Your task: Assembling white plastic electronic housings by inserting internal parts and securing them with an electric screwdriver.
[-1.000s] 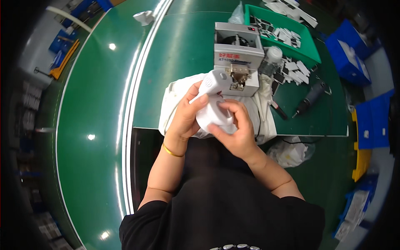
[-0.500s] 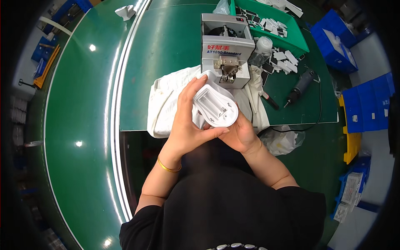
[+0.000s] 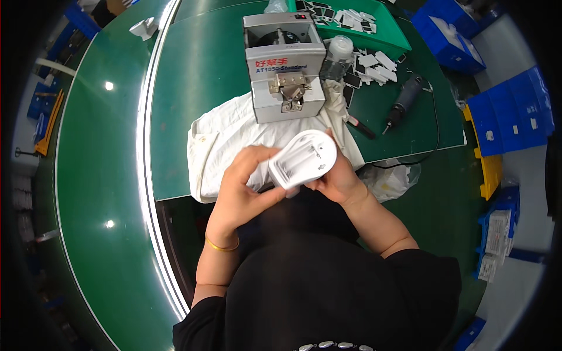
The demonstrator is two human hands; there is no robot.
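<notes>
A white plastic housing (image 3: 304,159), rounded at one end, has an open recess with metal contacts that looks like a battery compartment. My left hand (image 3: 241,184) grips its narrower end between thumb and fingers. My right hand (image 3: 339,178) closes round the rounded end from the right and below; the housing hides part of its fingers. Both hands hold it in the air over the near edge of a white cloth (image 3: 225,131). Beyond the cloth stands a grey benchtop machine (image 3: 285,67) with a metal mechanism on its front.
Right of the machine are a clear bottle (image 3: 338,57), loose white and black parts (image 3: 374,67), a marker-like stick (image 3: 361,127) and a corded electric screwdriver (image 3: 404,104). A green bin (image 3: 392,36) of parts stands behind. A plastic bag (image 3: 392,180) hangs near the table edge.
The housing has turned in my hands, its rounded end swinging up and to the right. My left hand has slid lower on it. The whole view has shifted, moving the bench leftward.
</notes>
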